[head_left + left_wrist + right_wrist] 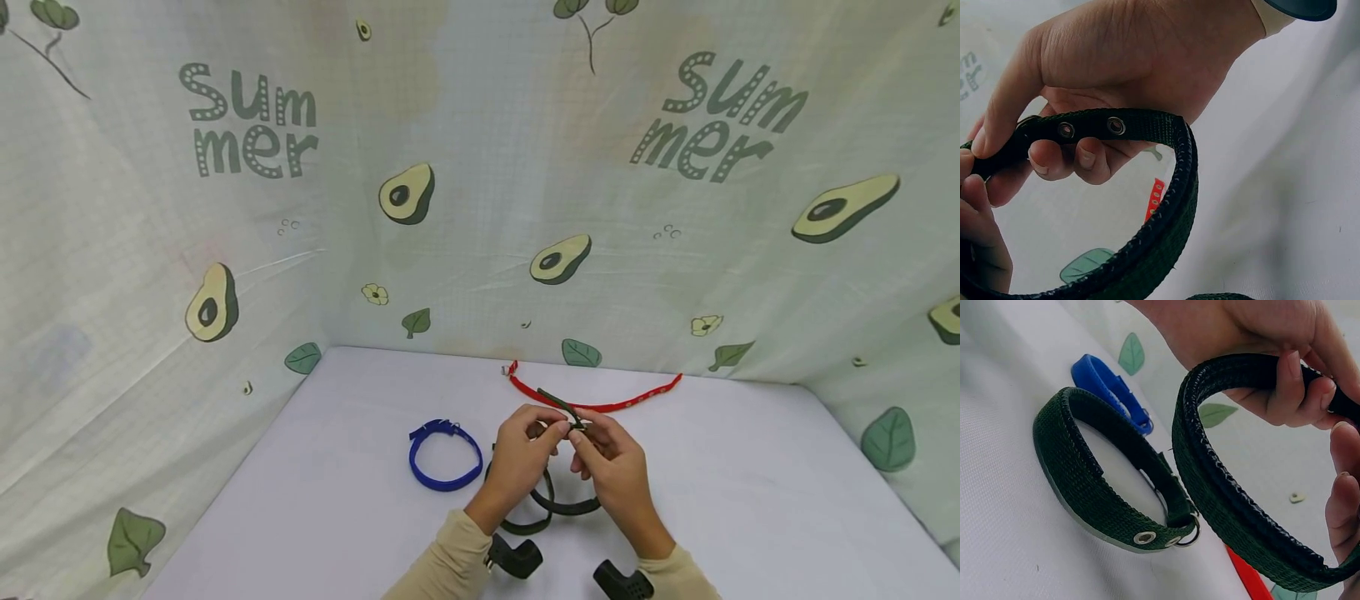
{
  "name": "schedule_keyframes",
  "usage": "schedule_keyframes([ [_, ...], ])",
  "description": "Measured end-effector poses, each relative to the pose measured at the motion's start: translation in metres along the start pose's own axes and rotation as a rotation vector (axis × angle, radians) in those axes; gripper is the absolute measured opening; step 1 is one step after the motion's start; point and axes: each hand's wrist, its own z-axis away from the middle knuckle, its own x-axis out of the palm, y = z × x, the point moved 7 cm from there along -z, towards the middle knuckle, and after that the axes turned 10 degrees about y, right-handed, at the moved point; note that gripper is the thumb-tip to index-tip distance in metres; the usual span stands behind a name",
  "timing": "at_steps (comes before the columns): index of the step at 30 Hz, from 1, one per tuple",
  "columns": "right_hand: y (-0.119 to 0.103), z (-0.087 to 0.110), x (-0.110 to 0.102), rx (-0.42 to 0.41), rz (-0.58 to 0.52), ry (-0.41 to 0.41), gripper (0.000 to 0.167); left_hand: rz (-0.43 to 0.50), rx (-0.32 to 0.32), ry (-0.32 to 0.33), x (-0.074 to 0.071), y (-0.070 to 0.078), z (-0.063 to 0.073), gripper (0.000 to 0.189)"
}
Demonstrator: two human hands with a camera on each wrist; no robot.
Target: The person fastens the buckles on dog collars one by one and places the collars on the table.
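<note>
A dark green dog collar (568, 506) hangs in a loop between my two hands, above the table. My left hand (1122, 56) pinches its eyelet strap between thumb and fingers, with two metal eyelets showing. My right hand (1260, 331) holds the collar from the other side, fingers curled round the strap. The fingertips of both hands meet near the fastening, and a free strap end (555, 400) sticks up past them. The buckle is mostly hidden by the fingers. Beneath lies a second dark green collar (1079, 469), closed in a ring, with eyelets and a metal ring.
On the table (337, 500), a blue collar (446, 483) forms a ring to the left of my hands. Behind them a red collar (630, 405) lies stretched out. A printed cloth (480, 167) hangs along the back and sides. Black devices (517, 558) sit at my wrists.
</note>
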Motion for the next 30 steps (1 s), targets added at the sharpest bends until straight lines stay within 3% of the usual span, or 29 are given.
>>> schedule_keyframes([
  [12,0.0,-0.002,-0.004,-0.037,-0.023,0.026,0.029,0.002,-0.019,-0.091,-0.001,0.003,-0.002,0.019],
  [20,0.003,-0.004,-0.009,-0.011,-0.018,0.068,0.024,0.034,-0.04,-0.131,0.001,0.001,-0.003,0.028],
  [30,0.003,-0.007,-0.012,-0.016,-0.044,0.11,0.023,0.021,-0.132,-0.146,0.003,-0.008,-0.004,0.028],
])
